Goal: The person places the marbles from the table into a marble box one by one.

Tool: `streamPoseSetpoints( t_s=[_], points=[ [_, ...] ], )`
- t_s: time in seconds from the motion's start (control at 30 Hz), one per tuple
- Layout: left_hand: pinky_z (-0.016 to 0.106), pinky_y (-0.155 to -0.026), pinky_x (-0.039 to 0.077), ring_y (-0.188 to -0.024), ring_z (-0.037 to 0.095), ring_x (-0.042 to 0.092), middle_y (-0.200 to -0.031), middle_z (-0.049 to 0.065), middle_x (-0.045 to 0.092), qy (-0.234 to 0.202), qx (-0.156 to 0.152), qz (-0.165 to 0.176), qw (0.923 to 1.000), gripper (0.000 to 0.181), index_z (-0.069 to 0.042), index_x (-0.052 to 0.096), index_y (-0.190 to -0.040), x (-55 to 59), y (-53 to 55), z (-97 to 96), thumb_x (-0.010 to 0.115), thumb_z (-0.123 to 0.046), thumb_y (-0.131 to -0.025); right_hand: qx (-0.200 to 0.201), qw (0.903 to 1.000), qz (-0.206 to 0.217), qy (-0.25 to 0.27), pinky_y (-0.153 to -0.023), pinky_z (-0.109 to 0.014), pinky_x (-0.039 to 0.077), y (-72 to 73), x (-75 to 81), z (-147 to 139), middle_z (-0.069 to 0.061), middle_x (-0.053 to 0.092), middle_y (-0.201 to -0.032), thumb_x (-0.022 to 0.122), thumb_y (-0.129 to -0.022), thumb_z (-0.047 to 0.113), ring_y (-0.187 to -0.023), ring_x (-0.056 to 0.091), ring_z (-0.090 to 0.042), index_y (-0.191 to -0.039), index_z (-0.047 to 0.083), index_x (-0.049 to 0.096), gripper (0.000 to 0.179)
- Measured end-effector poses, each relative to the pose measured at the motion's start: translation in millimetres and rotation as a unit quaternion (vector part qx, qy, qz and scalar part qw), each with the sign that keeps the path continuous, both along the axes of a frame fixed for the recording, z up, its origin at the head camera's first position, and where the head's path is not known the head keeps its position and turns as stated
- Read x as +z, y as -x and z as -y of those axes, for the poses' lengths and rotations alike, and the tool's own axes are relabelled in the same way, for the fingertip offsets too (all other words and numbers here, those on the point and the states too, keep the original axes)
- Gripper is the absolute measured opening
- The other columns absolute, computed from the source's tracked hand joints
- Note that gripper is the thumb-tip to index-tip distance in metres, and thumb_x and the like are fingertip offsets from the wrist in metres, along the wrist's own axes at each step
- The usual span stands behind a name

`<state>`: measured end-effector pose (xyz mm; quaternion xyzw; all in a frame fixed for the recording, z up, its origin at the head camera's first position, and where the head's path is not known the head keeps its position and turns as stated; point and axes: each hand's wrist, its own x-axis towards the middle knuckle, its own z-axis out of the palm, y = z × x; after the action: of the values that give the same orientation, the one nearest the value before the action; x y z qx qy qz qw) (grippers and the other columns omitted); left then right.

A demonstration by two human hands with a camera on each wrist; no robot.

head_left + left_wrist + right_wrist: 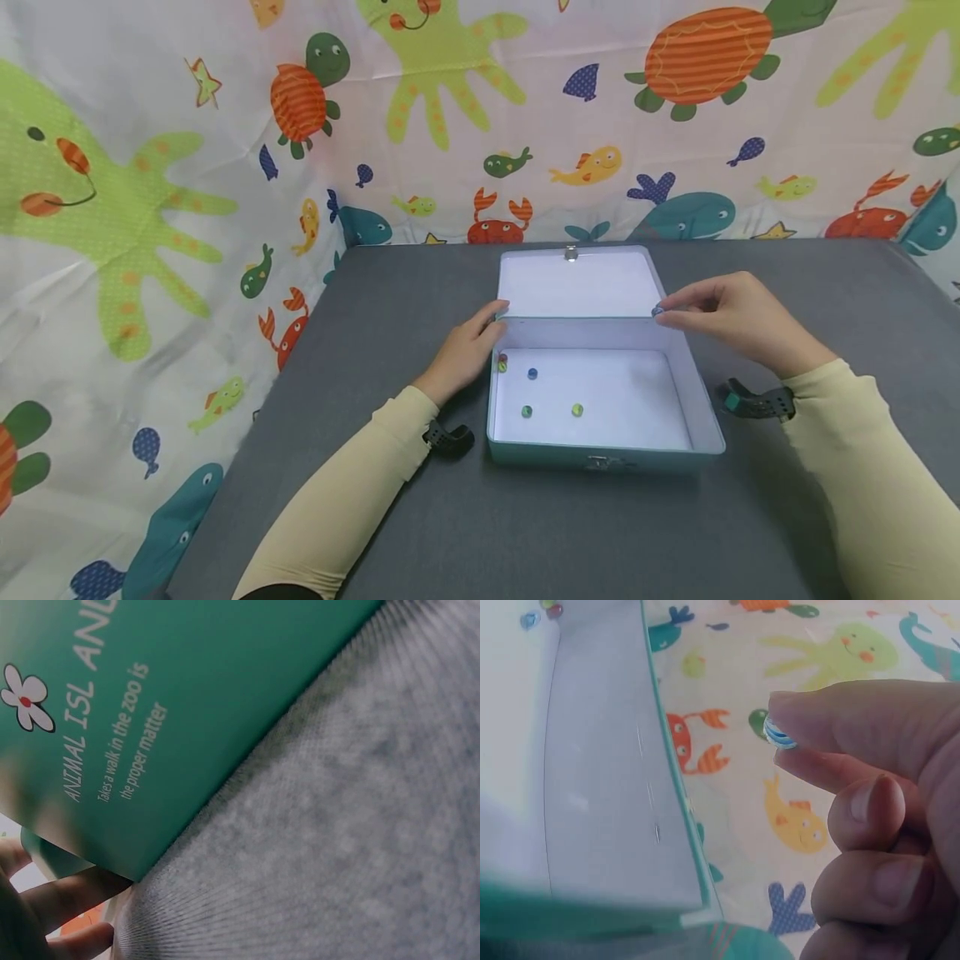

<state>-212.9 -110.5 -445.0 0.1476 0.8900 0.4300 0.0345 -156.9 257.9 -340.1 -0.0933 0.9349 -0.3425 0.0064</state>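
Right grip (738, 321) pinches a blue-white marble (781, 738); left grip (460, 354), unclenched, touches the "ANIMAL ISL" box (202, 705).

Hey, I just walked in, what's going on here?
A person has an open box on a grey surface. Their right hand pinches a small blue-and-white ball between finger and thumb, near the box's back right corner. Their left hand touches the box's left side, near where the opened lid joins it. Five other small balls lie inside, two of them together by the left wall.
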Motion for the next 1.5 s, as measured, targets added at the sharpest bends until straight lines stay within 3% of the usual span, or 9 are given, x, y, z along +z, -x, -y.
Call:
streamPoseSetpoints(
  t_s=[0.1,0.33,0.6,1.03,1.27,1.5],
  points=[
    [0.054,-0.112,0.044,-0.126,0.024,0.059,-0.154,0.004,0.056,0.002,0.000,0.003,1.0000,0.053,-0.035,0.047,-0.158,-1.0,0.4,0.1,0.040,-0.051,-0.108,0.015,0.9998,0.006,0.005,-0.063,-0.028,0.045,4.1,0.1,9,-0.008,0.074,-0.088,0.082,-0.093,0.036,-0.081,0.054,-0.023,-0.116,0.008,0.082,0.035],
    [0.053,-0.117,0.040,-0.141,0.023,0.053,-0.158,0.002,0.052,-0.004,-0.004,0.005,1.0000,0.053,-0.036,0.046,-0.159,0.6,-1.0,0.8,0.040,-0.052,-0.108,0.040,0.9990,0.014,0.015,-0.062,-0.029,0.045,13.0,2.9,32,-0.010,0.074,-0.088,0.082,-0.093,0.034,-0.083,0.054,-0.024,-0.115,0.009,0.082,0.032],
    [0.053,-0.118,0.039,-0.140,0.022,0.053,-0.159,0.001,0.052,-0.003,-0.010,0.007,0.9999,0.053,-0.037,0.044,-0.160,2.3,-1.1,0.5,0.040,-0.052,-0.109,0.061,0.9978,0.020,0.018,-0.059,-0.031,0.040,23.0,5.5,53,-0.011,0.069,-0.080,0.083,-0.092,0.032,-0.078,0.050,-0.024,-0.112,0.012,0.083,0.028],
    [0.053,-0.115,0.042,-0.134,0.023,0.057,-0.156,0.004,0.055,0.003,-0.009,0.000,1.0000,0.054,-0.034,0.045,-0.160,0.8,1.4,4.0,0.040,-0.050,-0.109,0.083,0.9955,0.013,0.044,-0.060,-0.030,0.039,38.3,7.0,87,-0.012,0.073,-0.086,0.084,-0.091,0.023,-0.074,0.052,-0.023,-0.108,0.012,0.085,0.020],
    [0.053,-0.114,0.043,-0.126,0.022,0.059,-0.154,0.004,0.057,0.003,-0.001,-0.003,1.0000,0.054,-0.035,0.045,-0.159,-1.1,1.0,2.5,0.040,-0.051,-0.108,0.111,0.9926,0.022,0.045,-0.061,-0.030,0.041,44.5,-3.0,105,-0.009,0.069,-0.077,0.085,-0.090,0.021,-0.074,0.053,-0.025,-0.108,0.009,0.084,0.022],
    [0.054,-0.115,0.042,-0.135,0.023,0.057,-0.155,0.004,0.056,0.007,-0.005,-0.001,1.0000,0.055,-0.033,0.045,-0.160,0.8,0.5,2.3,0.039,-0.051,-0.108,0.131,0.9903,0.039,0.026,-0.059,-0.029,0.040,47.6,-21.0,117,-0.004,0.063,-0.069,0.086,-0.089,0.016,-0.069,0.052,-0.022,-0.106,0.008,0.084,0.019]
  ],
)
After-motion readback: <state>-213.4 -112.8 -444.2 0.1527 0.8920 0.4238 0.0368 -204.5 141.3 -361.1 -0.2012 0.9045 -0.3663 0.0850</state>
